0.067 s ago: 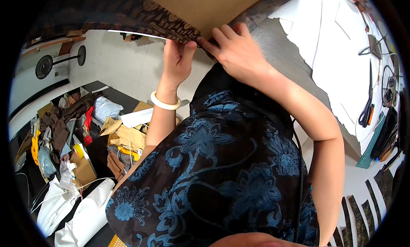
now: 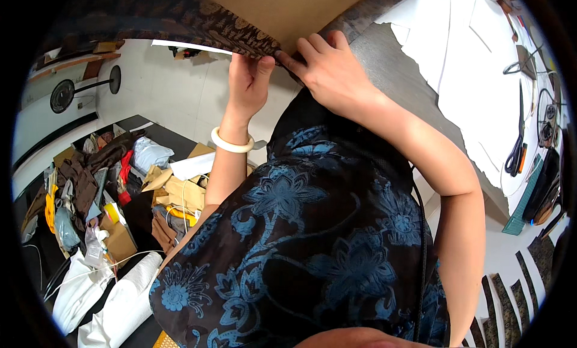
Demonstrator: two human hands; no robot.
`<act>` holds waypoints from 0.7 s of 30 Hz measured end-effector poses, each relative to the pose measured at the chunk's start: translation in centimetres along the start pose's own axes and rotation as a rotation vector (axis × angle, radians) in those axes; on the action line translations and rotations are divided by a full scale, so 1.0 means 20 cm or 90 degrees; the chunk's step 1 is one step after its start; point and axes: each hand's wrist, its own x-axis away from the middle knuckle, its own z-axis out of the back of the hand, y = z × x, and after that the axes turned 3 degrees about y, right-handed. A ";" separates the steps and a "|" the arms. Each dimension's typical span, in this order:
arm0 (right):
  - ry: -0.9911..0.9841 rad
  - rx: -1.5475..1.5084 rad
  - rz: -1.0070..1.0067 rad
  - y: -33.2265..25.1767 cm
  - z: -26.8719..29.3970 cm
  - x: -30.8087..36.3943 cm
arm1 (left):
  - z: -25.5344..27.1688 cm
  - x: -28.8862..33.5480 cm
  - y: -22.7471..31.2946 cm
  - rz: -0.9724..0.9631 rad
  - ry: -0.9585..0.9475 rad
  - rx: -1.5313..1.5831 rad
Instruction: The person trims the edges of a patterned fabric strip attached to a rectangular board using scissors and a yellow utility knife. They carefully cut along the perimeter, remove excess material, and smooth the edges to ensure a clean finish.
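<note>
A dark brown fabric with a gold leafy pattern (image 2: 225,26) stretches across the upper left, its edge at table height. My left hand (image 2: 247,80), below a cream bangle (image 2: 232,141), holds that edge, thumb on the near side and fingertips hidden behind the cloth. Close on its right, my right hand (image 2: 333,65) pinches the corner of the same fabric between thumb and forefinger, the other fingers curled. Plain tan sheet material (image 2: 282,11) lies just beyond both hands; whether it is the cloth's backing or a separate piece I cannot tell.
White paper sheets (image 2: 463,65) cover much of the grey table (image 2: 384,53) at right. Scissors (image 2: 515,149), a green ruler (image 2: 522,204) and cables lie at the right edge. Dark fabric strips (image 2: 508,306) hang lower right. Boxes of cloth scraps and a white roll (image 2: 123,306) are at left.
</note>
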 end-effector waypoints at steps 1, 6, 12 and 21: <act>0.014 -0.009 -0.004 0.01 0.00 0.00 | 0.00 -0.01 0.00 0.003 0.001 0.007; 0.065 -0.135 -0.100 0.20 0.27 0.03 | 0.01 0.00 0.03 0.023 0.033 0.013; 0.363 0.164 -0.283 0.84 0.82 0.36 | 0.06 -0.02 -0.01 0.153 0.062 -0.096; 0.253 0.574 -0.395 2.13 1.62 0.40 | 0.09 0.03 -0.09 0.131 0.132 -0.011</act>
